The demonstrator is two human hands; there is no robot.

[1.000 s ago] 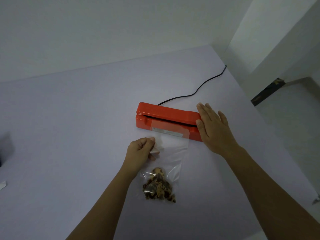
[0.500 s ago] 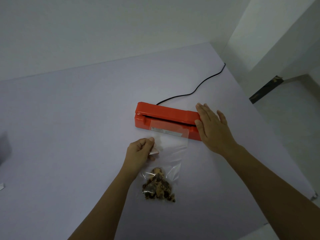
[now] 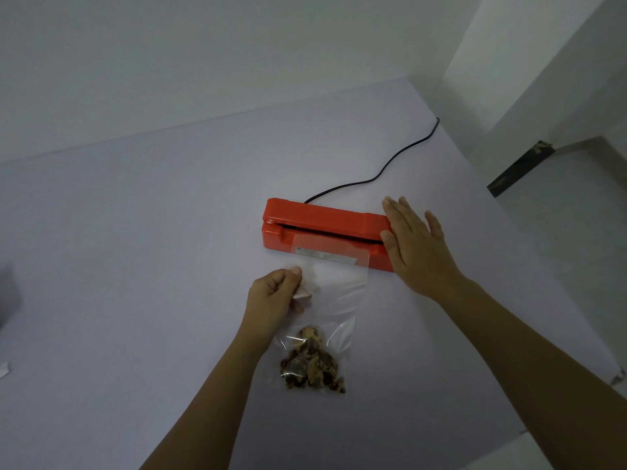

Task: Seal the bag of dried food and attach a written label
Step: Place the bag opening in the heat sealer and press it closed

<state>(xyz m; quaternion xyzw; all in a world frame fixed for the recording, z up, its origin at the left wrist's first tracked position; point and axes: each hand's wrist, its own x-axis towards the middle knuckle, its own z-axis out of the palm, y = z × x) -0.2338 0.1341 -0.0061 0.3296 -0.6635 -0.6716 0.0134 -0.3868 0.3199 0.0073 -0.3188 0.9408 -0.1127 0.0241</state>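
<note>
A clear plastic bag (image 3: 339,293) lies on the table with brown dried food (image 3: 310,362) gathered at its near end. Its open top edge lies in the slot of a red heat sealer (image 3: 322,220). My left hand (image 3: 274,296) pinches the bag's left edge between thumb and fingers. My right hand (image 3: 412,244) rests flat, fingers straight, on the right end of the sealer's lid.
The sealer's black power cord (image 3: 383,167) runs back right over the table edge. The pale table (image 3: 152,249) ends close on the right, with floor below. A small white object (image 3: 4,369) lies at the far left edge.
None beyond a slight shift of the camera; both hands and the bag stay where they were.
</note>
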